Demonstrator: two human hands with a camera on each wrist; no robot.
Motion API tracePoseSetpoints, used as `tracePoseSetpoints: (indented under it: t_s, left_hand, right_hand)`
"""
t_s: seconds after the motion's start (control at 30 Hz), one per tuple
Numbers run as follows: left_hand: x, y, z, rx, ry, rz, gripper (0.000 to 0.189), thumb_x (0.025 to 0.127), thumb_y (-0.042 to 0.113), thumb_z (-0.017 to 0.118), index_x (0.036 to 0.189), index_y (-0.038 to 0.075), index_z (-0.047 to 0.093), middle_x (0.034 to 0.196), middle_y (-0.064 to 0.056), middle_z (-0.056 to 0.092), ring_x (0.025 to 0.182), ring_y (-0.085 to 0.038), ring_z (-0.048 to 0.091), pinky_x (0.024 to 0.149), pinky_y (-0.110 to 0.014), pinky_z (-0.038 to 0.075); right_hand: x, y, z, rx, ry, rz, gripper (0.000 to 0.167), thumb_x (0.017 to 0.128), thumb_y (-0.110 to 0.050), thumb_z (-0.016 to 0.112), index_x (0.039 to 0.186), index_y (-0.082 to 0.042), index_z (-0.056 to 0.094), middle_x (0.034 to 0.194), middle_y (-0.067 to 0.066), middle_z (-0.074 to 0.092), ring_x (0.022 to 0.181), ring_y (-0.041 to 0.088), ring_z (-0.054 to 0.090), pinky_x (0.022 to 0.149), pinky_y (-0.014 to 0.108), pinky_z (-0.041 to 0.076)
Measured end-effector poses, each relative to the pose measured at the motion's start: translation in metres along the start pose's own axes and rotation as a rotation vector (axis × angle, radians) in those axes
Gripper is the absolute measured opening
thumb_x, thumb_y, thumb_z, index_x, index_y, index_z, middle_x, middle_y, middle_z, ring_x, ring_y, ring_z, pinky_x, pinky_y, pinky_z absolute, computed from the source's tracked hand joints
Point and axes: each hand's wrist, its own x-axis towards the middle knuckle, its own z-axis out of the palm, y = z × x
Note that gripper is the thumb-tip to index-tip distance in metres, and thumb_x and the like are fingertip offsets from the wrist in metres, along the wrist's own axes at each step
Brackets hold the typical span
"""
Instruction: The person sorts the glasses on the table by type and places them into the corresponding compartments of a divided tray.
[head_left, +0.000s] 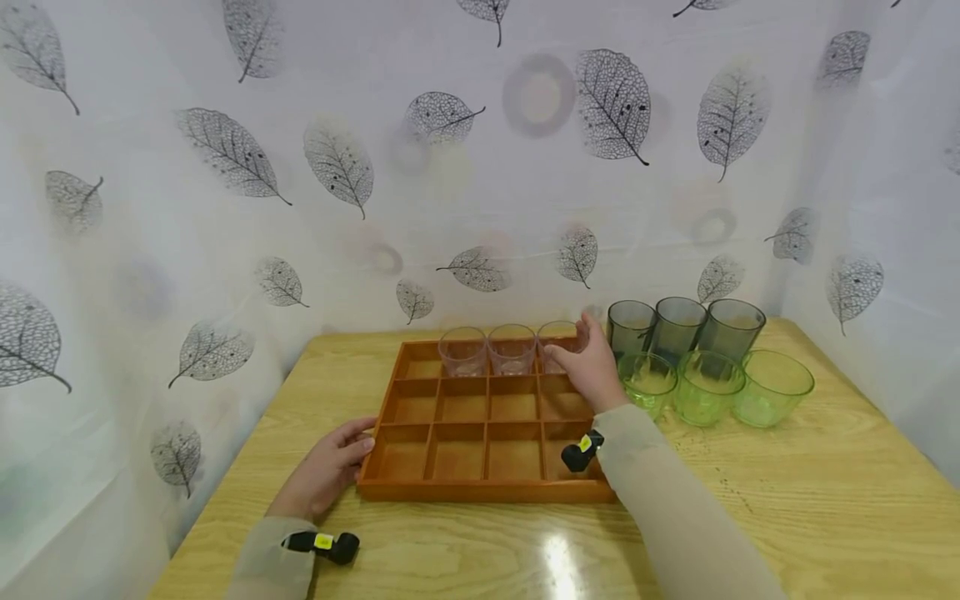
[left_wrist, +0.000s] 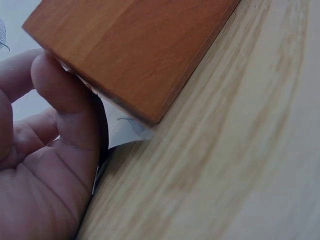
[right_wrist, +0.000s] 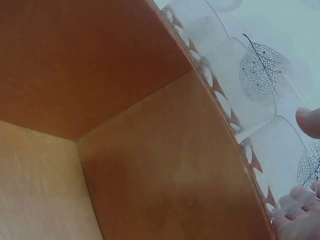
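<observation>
A wooden divided tray with several square compartments lies on the table. Three clear glasses stand along its back row, in the columns right of the back-left compartment. My right hand reaches over the tray and holds the rightmost clear glass between thumb and fingers. In the right wrist view, fingertips show through that glass, and the thumb is near its rim. My left hand touches the tray's left outer side. The left wrist view shows its bent fingertips against the tray's wooden wall.
Right of the tray stand three green glass bowls or cups, with three dark grey tumblers behind them. A white curtain with leaf prints hangs behind the wooden table.
</observation>
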Motion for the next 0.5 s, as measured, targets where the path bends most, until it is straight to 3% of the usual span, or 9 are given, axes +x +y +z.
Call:
tracePoseSetpoints:
  t_s: [0.5]
  left_hand:
    - [0.0010,-0.0025,-0.0015,-0.001,-0.003,0.000,0.057,0.107,0.017,0.053,0.156,-0.002,0.030,0.116,-0.008,0.057,0.088,-0.015,0.058,0.070,-0.026,0.049]
  right_hand:
    - [0.0009,0.0034,-0.0004,0.024,-0.005,-0.034,0.098,0.095,-0.036,0.072,0.164,-0.014,0.006,0.167,0.010,0.016,0.152,0.024,0.017,0.119,0.047,0.021]
